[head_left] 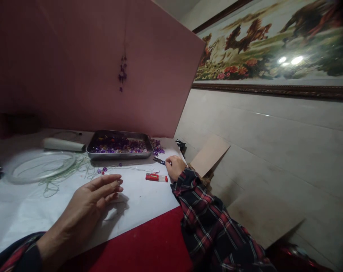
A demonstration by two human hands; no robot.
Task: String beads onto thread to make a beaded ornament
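Note:
My left hand hovers over the white table covering, its fingers stretched out and nothing visible in them. At the table's right edge my right hand is closed round the handles of small dark pliers, whose tips point left. Just below the pliers lies a red lighter. Behind my hands stands a metal tray with purple beads in it, and more purple beads lie at its right end. A few beads on thin thread lie between the tray and my left hand.
A coil of clear line, tangled green thread and a pale roll lie at the left. Strung purple beads hang before the pink panel. Cardboard leans beyond the right edge; red cloth lies nearest me.

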